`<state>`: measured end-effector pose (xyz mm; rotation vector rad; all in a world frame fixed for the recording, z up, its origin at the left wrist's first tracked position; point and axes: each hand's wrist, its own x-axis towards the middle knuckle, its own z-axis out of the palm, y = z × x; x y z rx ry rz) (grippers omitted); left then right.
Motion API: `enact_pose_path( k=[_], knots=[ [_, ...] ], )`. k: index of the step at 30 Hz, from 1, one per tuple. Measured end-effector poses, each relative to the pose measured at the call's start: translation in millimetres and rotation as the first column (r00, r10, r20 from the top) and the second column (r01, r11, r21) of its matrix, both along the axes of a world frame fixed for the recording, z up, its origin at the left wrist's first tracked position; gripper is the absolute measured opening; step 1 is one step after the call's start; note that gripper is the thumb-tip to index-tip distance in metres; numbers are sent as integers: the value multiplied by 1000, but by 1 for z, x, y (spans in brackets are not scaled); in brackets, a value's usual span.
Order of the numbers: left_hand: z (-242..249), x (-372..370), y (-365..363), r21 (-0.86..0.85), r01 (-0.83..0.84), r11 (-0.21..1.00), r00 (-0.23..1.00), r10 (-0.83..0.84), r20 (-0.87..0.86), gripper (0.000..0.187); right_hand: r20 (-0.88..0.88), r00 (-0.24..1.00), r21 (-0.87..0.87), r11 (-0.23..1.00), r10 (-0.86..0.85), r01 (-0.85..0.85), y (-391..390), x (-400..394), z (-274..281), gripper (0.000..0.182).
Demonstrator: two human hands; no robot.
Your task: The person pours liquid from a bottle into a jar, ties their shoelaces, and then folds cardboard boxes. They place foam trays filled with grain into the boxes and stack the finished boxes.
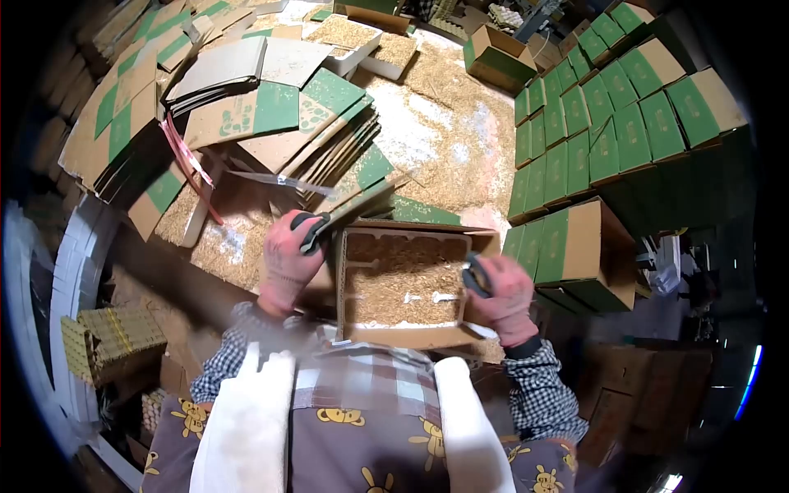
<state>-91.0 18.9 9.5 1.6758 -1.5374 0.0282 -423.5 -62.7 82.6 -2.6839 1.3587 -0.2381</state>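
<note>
In the head view, an open cardboard box (409,336) stands in front of my body. It holds a bed of tan husk-like filling (403,279), with a whitish, perhaps clear, liner edge and small white spots showing. My left hand (294,259), in a pink glove with dark fingertips, is closed at the box's left side, on a raised flap (362,207). On the opposite side my right hand (501,294), gloved the same way, curls its fingers over the box's right wall. The undersides of both hands are hidden.
Flattened green-and-brown cartons (271,119) are piled at the upper left. Rows of green boxes (604,123) stand at right, beside an open box (588,255). Loose husks (460,90) cover the white surface beyond. Pulp trays (115,341) lie at lower left.
</note>
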Motion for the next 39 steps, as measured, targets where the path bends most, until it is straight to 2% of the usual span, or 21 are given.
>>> enact_pose_path(
  k=[1,3,4,5,7,8,9,10,11,13,16,17,19,20,23,24,31,33,37,38,39],
  knots=[
    [12,-3,10,-86,-13,996,1000,15,20,33,167,984,-23,998,-57,62,-2,-8,-8,43],
    [65,-21,21,-277,14,961,982,39,184,34,124,992,-91,995,-28,40,-1,-32,-63,42],
    [85,-29,26,-258,223,940,957,-160,243,37,91,995,-73,996,-35,42,8,-27,-63,41],
    [101,-37,31,-225,421,879,888,-348,300,40,477,853,153,976,-212,157,21,-13,-44,46],
    [96,-73,18,193,555,809,758,-587,283,42,753,525,249,910,-398,333,30,-10,-49,52],
    [54,-80,10,269,553,788,744,-613,267,35,750,520,244,902,-409,357,32,-19,-71,59],
    [49,-91,-15,764,458,455,671,-741,39,30,754,510,249,899,-413,360,38,-22,-76,59],
    [41,-96,-32,760,584,285,708,-638,-305,28,787,366,458,868,-496,191,41,-25,-79,60],
    [33,-104,-33,648,599,471,688,-716,-115,29,781,217,602,798,-586,-12,41,-25,-80,61],
    [17,-129,-44,745,600,291,599,-781,-177,38,661,69,750,657,-747,-81,53,-8,-48,59],
    [31,-125,-51,750,627,212,528,-823,-208,55,790,-74,603,793,-608,-86,48,-10,-70,57],
    [36,-125,-55,759,622,192,507,-838,-204,55,787,-102,604,794,-608,-71,47,-10,-73,57],
    [41,-123,-51,840,348,416,464,-855,231,77,798,-17,600,796,-603,-73,47,-10,-81,57],
    [11,-118,-60,882,378,281,505,-861,58,89,789,18,614,789,-614,-31,44,-8,-83,57],
    [-22,-141,-69,850,448,277,362,-926,111,94,809,13,588,809,-588,-29,38,-8,-86,58],
    [-20,-151,-73,851,495,174,346,-938,-10,99,809,69,585,811,-584,12,39,-7,-85,59],
    [-34,-157,-83,824,516,235,272,-957,102,98,775,-6,631,775,-632,-27,36,-6,-80,56],
    [-36,-165,-97,748,636,188,69,-980,187,93,777,-25,628,777,-629,-51,36,-6,-77,57],
    [-19,-160,-99,617,774,142,104,-990,97,82,692,-124,699,703,-711,-131,41,-10,-70,59],
    [32,-147,-88,723,632,280,85,-952,295,80,722,-138,668,735,-678,-113,41,-12,-76,59],
    [48,-134,-77,770,518,372,272,-925,264,80,753,-154,634,768,-640,-91,42,-13,-81,59]
  ],
)
